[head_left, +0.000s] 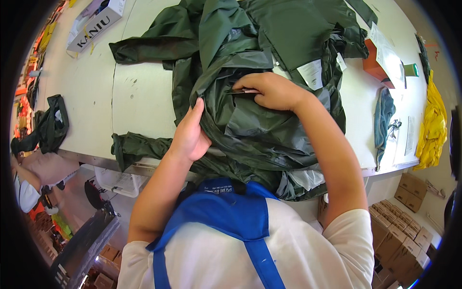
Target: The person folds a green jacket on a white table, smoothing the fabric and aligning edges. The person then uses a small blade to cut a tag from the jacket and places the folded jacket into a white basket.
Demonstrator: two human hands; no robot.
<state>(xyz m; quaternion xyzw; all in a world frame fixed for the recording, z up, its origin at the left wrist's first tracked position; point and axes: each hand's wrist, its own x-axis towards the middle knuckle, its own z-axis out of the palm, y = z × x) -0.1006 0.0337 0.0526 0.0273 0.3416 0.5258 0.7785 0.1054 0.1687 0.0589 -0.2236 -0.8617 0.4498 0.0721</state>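
Note:
A dark green jacket (250,120) of shiny, rain-proof-looking cloth lies bunched on the table before me, its inner side partly showing. Along its curved front edge runs what looks like a zip. My left hand (192,137) grips that edge at the left, thumb on top and fingers behind the cloth. Over the middle of the jacket, my right hand (274,91) is closed around a slim dark tool (239,91), which looks like thread snips and points left. Most of the tool is hidden in the palm. A white label (311,74) lies right of that hand.
More green garments (308,29) spread across the pale table (91,101). A white open box (96,26) stands far left, an orange-and-white box (383,60) far right. A blue cloth (384,120) and a yellow garment (433,125) hang by the right edge. Another person (33,178) is at left.

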